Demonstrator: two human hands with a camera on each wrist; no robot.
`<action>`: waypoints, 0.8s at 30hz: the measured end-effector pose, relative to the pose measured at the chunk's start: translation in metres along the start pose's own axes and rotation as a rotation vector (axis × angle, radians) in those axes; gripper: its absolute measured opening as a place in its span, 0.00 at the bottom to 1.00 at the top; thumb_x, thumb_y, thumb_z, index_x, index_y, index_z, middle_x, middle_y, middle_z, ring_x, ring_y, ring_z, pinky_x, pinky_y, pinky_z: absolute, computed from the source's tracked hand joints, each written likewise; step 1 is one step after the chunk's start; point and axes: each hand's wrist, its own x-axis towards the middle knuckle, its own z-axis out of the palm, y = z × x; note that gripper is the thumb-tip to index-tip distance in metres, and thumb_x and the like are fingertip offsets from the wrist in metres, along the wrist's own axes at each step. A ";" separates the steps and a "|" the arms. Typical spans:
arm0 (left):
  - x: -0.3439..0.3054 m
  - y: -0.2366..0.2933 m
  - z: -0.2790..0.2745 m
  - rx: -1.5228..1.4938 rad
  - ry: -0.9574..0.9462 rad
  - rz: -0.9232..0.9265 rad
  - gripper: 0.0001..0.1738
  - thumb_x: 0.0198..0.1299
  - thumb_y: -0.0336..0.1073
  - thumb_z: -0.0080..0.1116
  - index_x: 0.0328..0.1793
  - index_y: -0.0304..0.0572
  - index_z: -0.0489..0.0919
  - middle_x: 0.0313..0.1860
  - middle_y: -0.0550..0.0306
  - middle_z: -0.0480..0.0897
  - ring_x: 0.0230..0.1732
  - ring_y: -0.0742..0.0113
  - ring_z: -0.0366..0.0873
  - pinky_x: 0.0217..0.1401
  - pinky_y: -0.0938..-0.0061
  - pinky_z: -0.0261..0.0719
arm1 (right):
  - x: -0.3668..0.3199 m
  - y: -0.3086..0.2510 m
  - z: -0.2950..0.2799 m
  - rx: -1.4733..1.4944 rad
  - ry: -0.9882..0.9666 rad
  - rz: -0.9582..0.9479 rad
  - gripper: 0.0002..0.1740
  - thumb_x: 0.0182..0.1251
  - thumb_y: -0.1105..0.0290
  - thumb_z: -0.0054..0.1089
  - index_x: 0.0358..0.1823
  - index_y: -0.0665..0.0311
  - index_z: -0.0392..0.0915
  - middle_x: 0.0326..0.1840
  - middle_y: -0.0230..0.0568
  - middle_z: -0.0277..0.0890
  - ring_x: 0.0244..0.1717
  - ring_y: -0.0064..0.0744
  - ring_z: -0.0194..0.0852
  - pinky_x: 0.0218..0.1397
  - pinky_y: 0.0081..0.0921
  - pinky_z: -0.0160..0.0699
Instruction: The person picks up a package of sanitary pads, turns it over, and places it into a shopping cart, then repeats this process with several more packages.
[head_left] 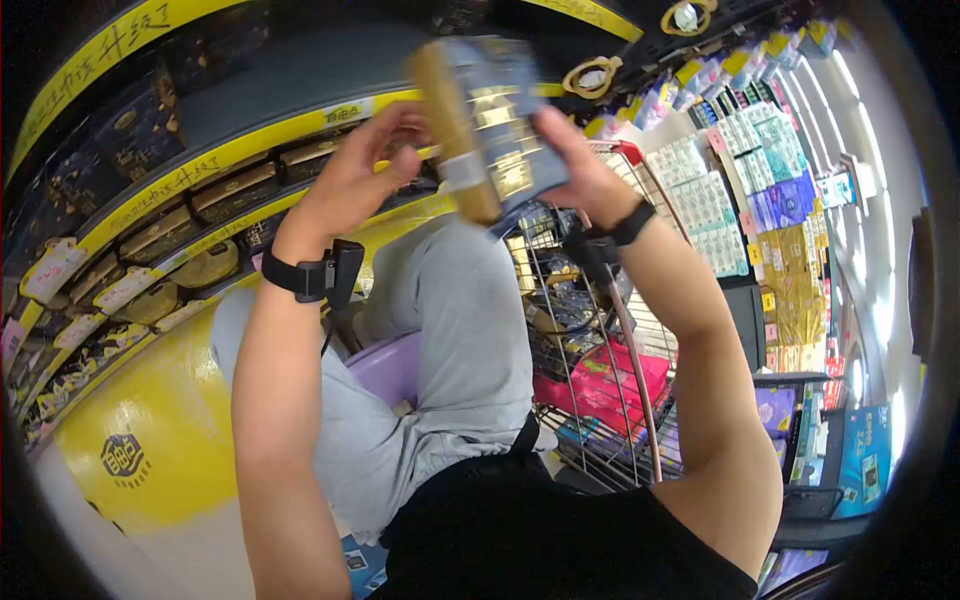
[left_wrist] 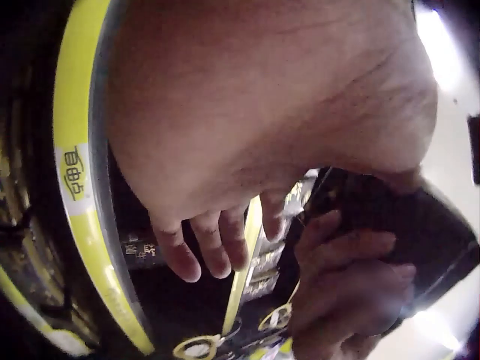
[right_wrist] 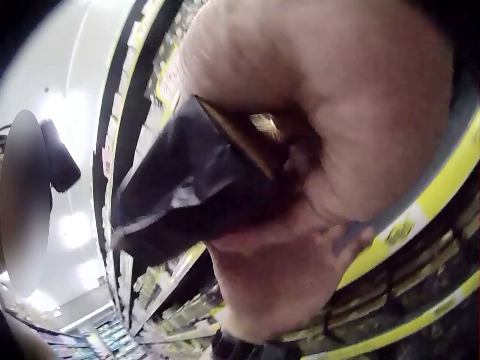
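A dark blue, gold-trimmed packet (head_left: 500, 120), blurred in the head view, is held up in front of the shelves. My right hand (head_left: 585, 170) grips its right side, and the right wrist view shows the dark wrapper (right_wrist: 184, 176) pinched by the curled fingers. On the packet's left is my left hand (head_left: 350, 175), thumb and fingers spread loosely, with nothing in its grasp. In the left wrist view that palm (left_wrist: 262, 105) faces the camera with its fingers extended, beside the dark packet.
Yellow-edged shelves (head_left: 200, 180) with rows of dark packets run along the left. A wire shopping cart (head_left: 650, 400) with dark packets and a pink package (head_left: 610, 385) stands right of my knees. Below the shelves is a yellow box (head_left: 150, 460); a lilac stool (head_left: 385, 365) shows beneath me.
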 end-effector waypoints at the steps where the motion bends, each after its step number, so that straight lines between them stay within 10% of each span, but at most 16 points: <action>1: -0.006 0.000 -0.007 -0.158 -0.005 0.026 0.37 0.67 0.59 0.59 0.71 0.39 0.72 0.63 0.52 0.79 0.62 0.62 0.78 0.67 0.65 0.74 | 0.021 0.011 0.022 0.032 -0.025 0.092 0.34 0.70 0.46 0.62 0.66 0.63 0.71 0.60 0.42 0.80 0.57 0.31 0.82 0.61 0.35 0.83; 6: -0.033 0.011 -0.059 -0.863 0.113 0.047 0.65 0.53 0.86 0.47 0.79 0.35 0.61 0.71 0.36 0.71 0.76 0.48 0.66 0.76 0.58 0.70 | 0.120 0.081 0.102 -0.058 -0.452 0.195 0.42 0.79 0.34 0.31 0.57 0.72 0.73 0.41 0.56 0.84 0.40 0.43 0.87 0.46 0.35 0.89; 12: -0.089 0.003 -0.124 -0.350 0.637 -0.062 0.48 0.63 0.73 0.54 0.72 0.37 0.70 0.62 0.49 0.82 0.59 0.57 0.83 0.64 0.60 0.81 | 0.168 0.128 0.156 0.000 -0.193 -0.122 0.38 0.82 0.39 0.35 0.54 0.70 0.82 0.43 0.39 0.85 0.39 0.25 0.82 0.41 0.26 0.84; 13: -0.090 0.009 -0.121 -0.364 0.618 -0.037 0.43 0.59 0.65 0.67 0.67 0.39 0.71 0.55 0.55 0.82 0.55 0.65 0.82 0.61 0.66 0.81 | 0.172 0.141 0.158 0.034 -0.167 -0.155 0.37 0.82 0.41 0.36 0.53 0.70 0.83 0.42 0.39 0.85 0.37 0.24 0.81 0.40 0.26 0.82; 20: -0.090 0.018 -0.128 -0.259 0.699 -0.035 0.37 0.69 0.62 0.57 0.69 0.38 0.69 0.59 0.55 0.81 0.56 0.67 0.81 0.60 0.68 0.81 | 0.185 0.135 0.143 -0.212 0.006 -0.310 0.24 0.77 0.53 0.56 0.35 0.71 0.82 0.27 0.36 0.80 0.29 0.20 0.76 0.34 0.24 0.76; 24: -0.065 0.016 -0.117 -0.064 0.862 -0.039 0.34 0.72 0.50 0.60 0.75 0.39 0.62 0.66 0.54 0.74 0.65 0.67 0.70 0.72 0.70 0.65 | 0.184 0.126 0.125 0.035 -0.045 -0.337 0.23 0.73 0.54 0.62 0.52 0.68 0.74 0.43 0.38 0.79 0.43 0.23 0.77 0.45 0.23 0.76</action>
